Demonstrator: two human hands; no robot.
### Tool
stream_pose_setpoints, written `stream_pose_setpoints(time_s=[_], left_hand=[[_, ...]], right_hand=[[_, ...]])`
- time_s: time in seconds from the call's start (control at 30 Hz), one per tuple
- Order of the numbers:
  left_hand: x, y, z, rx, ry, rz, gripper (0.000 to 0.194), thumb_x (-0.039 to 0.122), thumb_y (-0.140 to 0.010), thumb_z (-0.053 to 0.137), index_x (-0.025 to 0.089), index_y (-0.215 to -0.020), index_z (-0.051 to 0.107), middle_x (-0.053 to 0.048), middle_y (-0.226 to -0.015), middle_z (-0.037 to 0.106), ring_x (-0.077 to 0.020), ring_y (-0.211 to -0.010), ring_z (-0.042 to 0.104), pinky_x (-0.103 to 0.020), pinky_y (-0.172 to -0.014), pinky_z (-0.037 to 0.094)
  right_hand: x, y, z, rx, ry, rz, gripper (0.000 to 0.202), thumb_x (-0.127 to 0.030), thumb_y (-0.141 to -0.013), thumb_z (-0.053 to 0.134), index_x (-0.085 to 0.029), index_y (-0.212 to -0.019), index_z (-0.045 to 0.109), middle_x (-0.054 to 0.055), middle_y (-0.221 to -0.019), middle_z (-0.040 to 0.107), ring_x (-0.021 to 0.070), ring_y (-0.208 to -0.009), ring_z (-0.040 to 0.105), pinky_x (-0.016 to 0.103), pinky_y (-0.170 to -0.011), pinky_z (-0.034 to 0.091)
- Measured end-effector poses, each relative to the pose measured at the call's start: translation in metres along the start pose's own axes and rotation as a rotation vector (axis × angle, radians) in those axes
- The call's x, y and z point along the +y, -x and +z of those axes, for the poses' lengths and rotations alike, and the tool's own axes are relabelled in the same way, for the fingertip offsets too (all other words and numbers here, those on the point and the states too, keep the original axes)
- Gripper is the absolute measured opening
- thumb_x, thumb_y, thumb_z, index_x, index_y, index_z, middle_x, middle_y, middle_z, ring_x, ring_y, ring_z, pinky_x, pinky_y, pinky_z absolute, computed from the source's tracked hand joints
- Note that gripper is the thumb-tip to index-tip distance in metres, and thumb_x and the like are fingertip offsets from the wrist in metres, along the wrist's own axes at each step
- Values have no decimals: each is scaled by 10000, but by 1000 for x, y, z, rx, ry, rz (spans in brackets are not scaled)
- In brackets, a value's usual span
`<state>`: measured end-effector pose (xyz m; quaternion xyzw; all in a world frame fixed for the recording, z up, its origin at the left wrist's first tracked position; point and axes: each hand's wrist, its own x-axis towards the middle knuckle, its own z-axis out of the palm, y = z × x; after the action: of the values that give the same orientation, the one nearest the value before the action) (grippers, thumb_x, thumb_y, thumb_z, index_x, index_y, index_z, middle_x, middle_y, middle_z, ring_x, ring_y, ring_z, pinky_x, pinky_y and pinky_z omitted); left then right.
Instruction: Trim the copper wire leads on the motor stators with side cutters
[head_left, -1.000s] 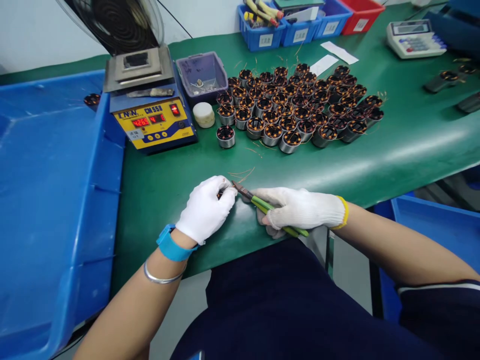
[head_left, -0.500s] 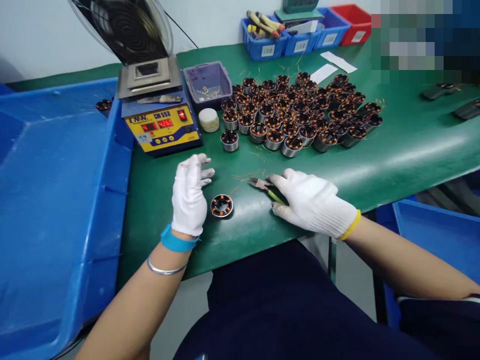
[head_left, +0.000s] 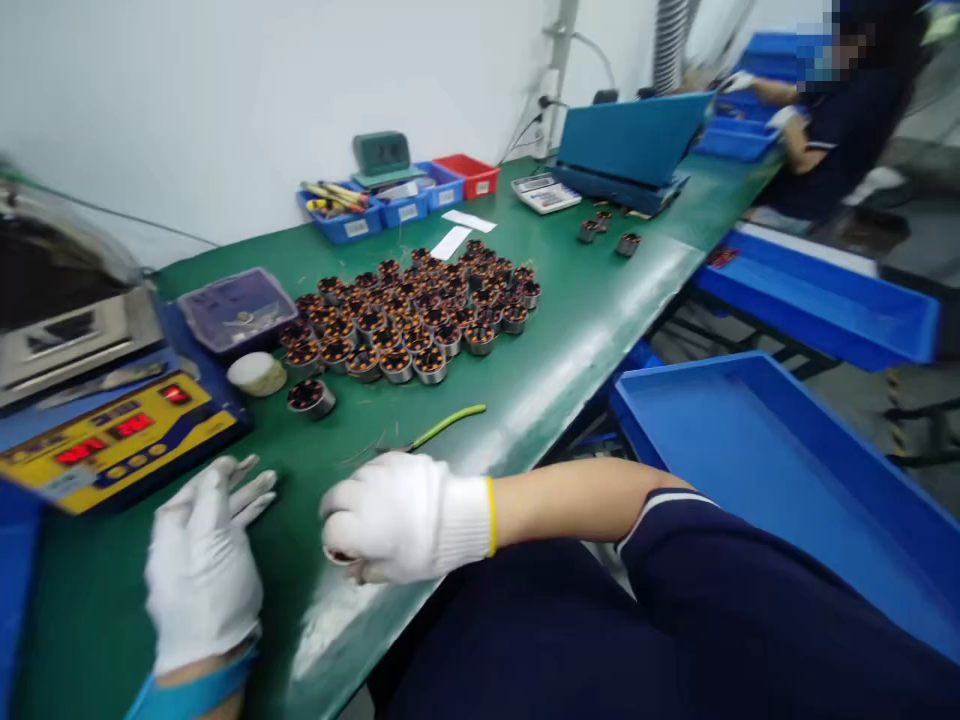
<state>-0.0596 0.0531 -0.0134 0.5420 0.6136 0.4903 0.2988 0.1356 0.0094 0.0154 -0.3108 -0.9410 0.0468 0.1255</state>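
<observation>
My right hand (head_left: pixel 397 515), in a white knit glove with a yellow cuff, is closed over a wound motor stator (head_left: pixel 339 556) near the table's front edge. Only a bit of the stator's rim shows beneath the fingers. Just beyond that hand lie the wire cutters (head_left: pixel 446 425), their green handle visible and the jaws partly hidden. To the left, my left hand (head_left: pixel 206 570), also gloved in white, hovers or rests with fingers apart and nothing in it. A lone stator (head_left: pixel 310 398) stands in front of a crowded group of stators (head_left: pixel 397 365) with copper windings.
The yellow-fronted heating unit (head_left: pixel 120 440) with red digits stands at left, beside a purple bin (head_left: pixel 236 300) and a white round block (head_left: pixel 257 373). A blue tray (head_left: pixel 697 400) sits below the table edge at right. A co-worker (head_left: pixel 847 130) sits at the far right.
The view has swung right. My right hand has let go of the wire cutters, moved left and closed over the stator. My left hand remains open.
</observation>
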Motion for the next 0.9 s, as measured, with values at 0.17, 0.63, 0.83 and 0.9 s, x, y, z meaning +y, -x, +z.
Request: stream_pose_setpoints(time_s=[0.17, 0.63, 0.83, 0.9], left_hand=[[14, 7, 4, -36, 110, -263, 418, 563, -818, 641, 237, -1079, 621, -64, -1191, 684, -334, -1120, 673, -570, -1091, 468], [1, 9, 9, 12, 148, -156, 585, 591, -724, 699, 176, -1126, 607, -98, -1155, 675, -205, -919, 679, -422, -916, 520], [-4, -3, 4, 45, 111, -135, 594, 578, -743, 659, 157, -1153, 576, -136, -1195, 662, -200, -919, 688, -401, -878, 534], [-1, -3, 3, 17, 101, -128, 656, 551, -717, 704, 153, -1217, 557, -155, -1235, 652, -225, -996, 685, -411, -910, 536]], right_hand=[[49, 115, -39, 24, -42, 414, 219, -359, -817, 690, -188, -953, 670, 58, -1074, 698, 190, -927, 652, 299, -794, 503], [80, 40, -21, 349, 84, 244, 692, -401, -807, 670, -114, -1408, 482, 158, -1333, 598, 316, -1229, 524, 472, -1075, 398], [73, -71, -7, 24, 203, 201, 601, -213, -889, 583, -141, -1469, 445, 145, -1259, 656, 330, -1251, 501, 548, -1096, 329], [74, -91, -3, -57, 245, 258, 510, -140, -925, 494, -159, -1434, 490, 136, -1195, 687, 315, -1221, 530, 587, -1122, 280]])
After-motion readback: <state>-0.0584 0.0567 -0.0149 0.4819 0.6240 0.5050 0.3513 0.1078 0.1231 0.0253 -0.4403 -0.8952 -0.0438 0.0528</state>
